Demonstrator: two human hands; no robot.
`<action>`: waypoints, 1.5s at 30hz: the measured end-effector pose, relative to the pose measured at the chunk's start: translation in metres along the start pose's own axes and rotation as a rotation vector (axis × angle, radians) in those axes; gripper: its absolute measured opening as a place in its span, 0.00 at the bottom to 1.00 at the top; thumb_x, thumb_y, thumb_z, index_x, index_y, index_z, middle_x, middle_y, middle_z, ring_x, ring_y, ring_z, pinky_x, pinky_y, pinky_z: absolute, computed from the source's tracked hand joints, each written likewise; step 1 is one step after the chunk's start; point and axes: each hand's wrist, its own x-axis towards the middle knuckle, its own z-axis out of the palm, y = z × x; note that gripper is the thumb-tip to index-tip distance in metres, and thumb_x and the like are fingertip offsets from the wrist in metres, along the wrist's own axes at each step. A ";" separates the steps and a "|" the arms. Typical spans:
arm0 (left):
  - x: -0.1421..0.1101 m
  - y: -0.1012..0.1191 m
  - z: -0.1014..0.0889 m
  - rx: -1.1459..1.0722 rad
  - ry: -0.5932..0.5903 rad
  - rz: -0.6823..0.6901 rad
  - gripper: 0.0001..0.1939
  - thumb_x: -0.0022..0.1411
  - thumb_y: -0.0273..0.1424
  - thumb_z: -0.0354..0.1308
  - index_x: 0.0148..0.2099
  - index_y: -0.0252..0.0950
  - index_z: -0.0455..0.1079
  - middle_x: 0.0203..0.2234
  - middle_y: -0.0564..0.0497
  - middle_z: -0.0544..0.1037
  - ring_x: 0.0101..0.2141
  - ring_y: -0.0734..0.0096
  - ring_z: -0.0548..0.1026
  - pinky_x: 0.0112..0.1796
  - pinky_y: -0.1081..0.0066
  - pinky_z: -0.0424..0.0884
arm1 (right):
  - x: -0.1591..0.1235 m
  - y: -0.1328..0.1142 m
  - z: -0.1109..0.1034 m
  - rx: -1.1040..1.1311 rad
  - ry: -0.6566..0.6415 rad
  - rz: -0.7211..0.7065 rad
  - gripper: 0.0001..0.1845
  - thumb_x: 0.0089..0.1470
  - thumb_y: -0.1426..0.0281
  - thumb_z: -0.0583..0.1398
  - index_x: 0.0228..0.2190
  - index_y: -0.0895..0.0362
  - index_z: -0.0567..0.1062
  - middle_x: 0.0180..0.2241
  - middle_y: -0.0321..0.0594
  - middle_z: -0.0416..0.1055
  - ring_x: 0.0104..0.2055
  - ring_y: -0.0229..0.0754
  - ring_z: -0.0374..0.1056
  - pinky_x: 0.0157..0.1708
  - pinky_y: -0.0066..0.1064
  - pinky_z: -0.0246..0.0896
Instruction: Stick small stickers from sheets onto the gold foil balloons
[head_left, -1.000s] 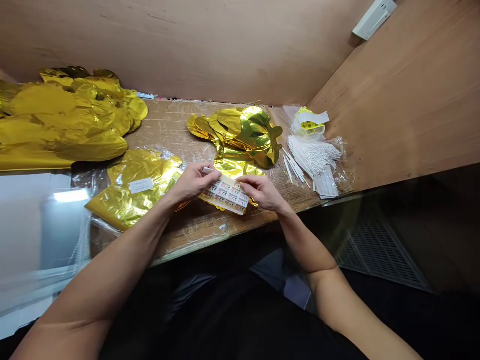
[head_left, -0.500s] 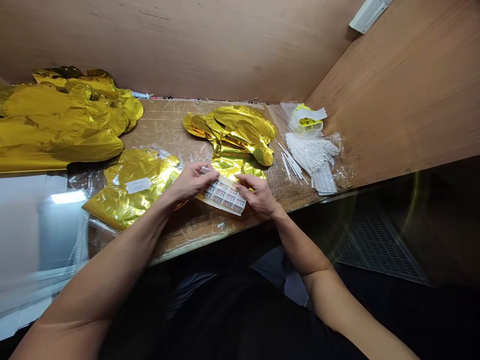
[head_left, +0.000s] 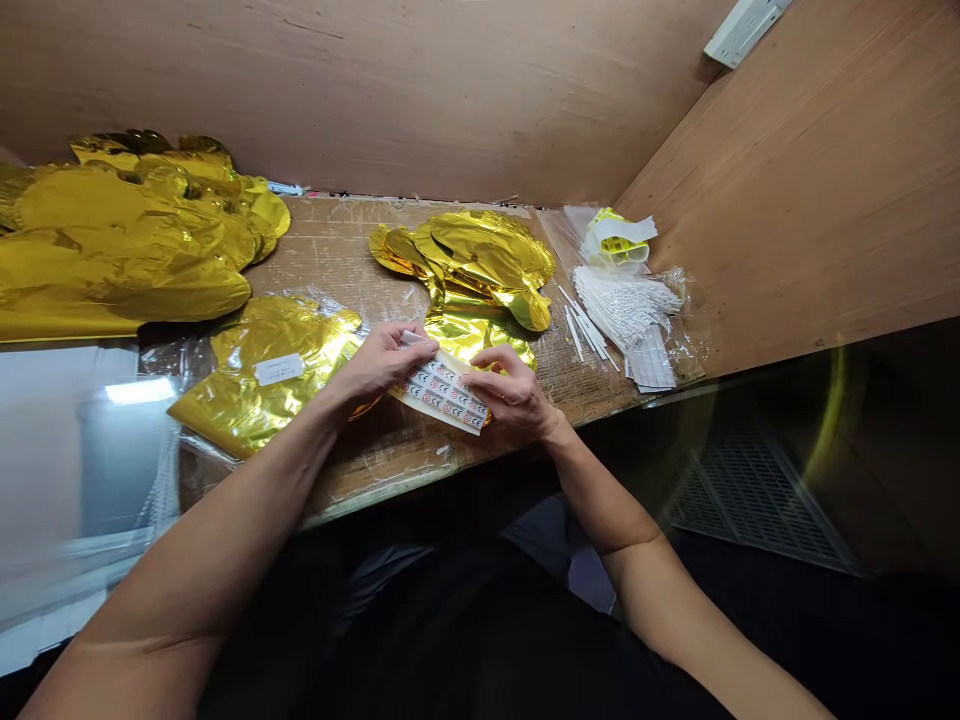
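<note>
Still 1 sticker sheet between 2 hands.

Workshop-like packing bench: scuffed worktop, plywood walls, foil piles, bundled white sticks.

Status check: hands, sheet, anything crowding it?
Left hand gripping label sheet at its upper left; right hand fingers on its right side. Sheet above worktop. Gold foil pile close behind; bagged foil beside left forearm.
</note>
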 end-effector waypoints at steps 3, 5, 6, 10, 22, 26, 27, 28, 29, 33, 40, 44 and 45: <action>0.002 -0.001 -0.001 0.006 0.000 0.008 0.16 0.54 0.40 0.73 0.32 0.35 0.71 0.19 0.56 0.72 0.19 0.77 0.68 0.21 0.77 0.62 | 0.003 -0.008 -0.003 0.080 0.008 0.067 0.07 0.66 0.69 0.65 0.43 0.48 0.83 0.50 0.47 0.73 0.53 0.50 0.70 0.49 0.47 0.74; 0.002 0.000 -0.002 0.014 -0.009 0.015 0.16 0.53 0.39 0.73 0.32 0.35 0.71 0.19 0.56 0.71 0.19 0.77 0.68 0.21 0.77 0.62 | 0.006 -0.012 -0.006 0.138 0.038 0.083 0.07 0.66 0.68 0.64 0.44 0.48 0.82 0.49 0.46 0.73 0.53 0.51 0.71 0.50 0.47 0.74; 0.002 0.000 -0.002 0.015 -0.013 0.016 0.16 0.53 0.39 0.73 0.32 0.35 0.71 0.19 0.56 0.71 0.19 0.77 0.68 0.21 0.77 0.62 | 0.007 -0.012 -0.007 0.157 0.066 0.091 0.08 0.66 0.67 0.64 0.47 0.48 0.81 0.48 0.47 0.73 0.53 0.51 0.71 0.51 0.48 0.73; 0.003 -0.001 -0.002 0.003 -0.016 0.006 0.15 0.52 0.38 0.73 0.32 0.36 0.71 0.19 0.56 0.72 0.19 0.75 0.69 0.21 0.77 0.63 | 0.012 -0.008 -0.009 0.070 0.088 0.127 0.15 0.69 0.65 0.62 0.54 0.51 0.78 0.49 0.48 0.74 0.53 0.51 0.71 0.55 0.48 0.69; 0.001 0.007 -0.014 0.302 -0.236 0.111 0.17 0.58 0.45 0.70 0.36 0.35 0.79 0.28 0.48 0.82 0.28 0.67 0.78 0.28 0.73 0.72 | 0.013 -0.011 -0.018 0.153 0.173 0.287 0.11 0.70 0.62 0.58 0.39 0.52 0.78 0.38 0.43 0.77 0.42 0.47 0.71 0.45 0.41 0.66; 0.007 0.002 -0.021 0.664 -0.469 0.341 0.18 0.62 0.45 0.66 0.48 0.39 0.85 0.49 0.42 0.85 0.47 0.58 0.82 0.48 0.67 0.78 | 0.025 0.004 -0.024 0.193 -0.193 0.336 0.09 0.67 0.67 0.60 0.35 0.55 0.78 0.35 0.40 0.77 0.38 0.42 0.69 0.43 0.35 0.63; 0.009 -0.001 -0.021 0.715 -0.493 0.378 0.18 0.63 0.44 0.65 0.50 0.40 0.85 0.50 0.42 0.84 0.49 0.58 0.82 0.50 0.66 0.77 | 0.027 0.008 -0.022 0.155 -0.295 0.306 0.09 0.67 0.69 0.60 0.34 0.55 0.78 0.34 0.39 0.76 0.37 0.42 0.68 0.42 0.34 0.61; 0.011 -0.004 -0.021 0.750 -0.510 0.399 0.18 0.64 0.43 0.64 0.51 0.40 0.85 0.51 0.42 0.84 0.49 0.58 0.82 0.52 0.65 0.76 | 0.027 0.011 -0.018 0.096 -0.372 0.276 0.09 0.67 0.70 0.60 0.33 0.56 0.78 0.34 0.39 0.76 0.37 0.41 0.68 0.42 0.34 0.59; 0.013 -0.008 -0.021 0.775 -0.518 0.413 0.18 0.65 0.42 0.64 0.52 0.40 0.84 0.50 0.42 0.85 0.49 0.58 0.82 0.53 0.65 0.76 | 0.026 0.014 -0.014 0.026 -0.425 0.253 0.09 0.67 0.71 0.60 0.32 0.56 0.78 0.33 0.39 0.76 0.36 0.41 0.67 0.42 0.34 0.57; 0.016 -0.017 -0.021 0.850 -0.510 0.447 0.18 0.66 0.40 0.62 0.53 0.42 0.84 0.51 0.43 0.84 0.50 0.58 0.82 0.53 0.66 0.75 | 0.020 0.020 -0.008 -0.182 -0.478 0.296 0.07 0.67 0.69 0.62 0.34 0.56 0.77 0.35 0.41 0.76 0.37 0.43 0.65 0.39 0.33 0.52; 0.016 -0.016 -0.022 0.897 -0.528 0.438 0.20 0.68 0.40 0.60 0.56 0.41 0.83 0.51 0.42 0.84 0.50 0.57 0.81 0.52 0.65 0.75 | 0.012 0.027 -0.012 -0.310 -0.302 0.335 0.10 0.67 0.62 0.64 0.40 0.56 0.75 0.40 0.45 0.75 0.43 0.48 0.65 0.43 0.35 0.53; 0.012 -0.010 -0.019 0.775 -0.467 0.480 0.16 0.66 0.40 0.63 0.52 0.40 0.84 0.49 0.42 0.84 0.48 0.59 0.82 0.50 0.66 0.76 | 0.011 0.032 -0.004 -0.092 -0.380 0.345 0.13 0.69 0.61 0.60 0.34 0.56 0.73 0.37 0.41 0.73 0.41 0.43 0.64 0.43 0.33 0.52; 0.010 -0.008 -0.018 0.718 -0.434 0.512 0.15 0.66 0.40 0.64 0.51 0.40 0.84 0.49 0.42 0.84 0.48 0.59 0.81 0.50 0.66 0.76 | 0.012 0.034 -0.005 -0.015 -0.381 0.388 0.15 0.69 0.61 0.58 0.32 0.56 0.73 0.34 0.39 0.72 0.38 0.41 0.63 0.41 0.32 0.52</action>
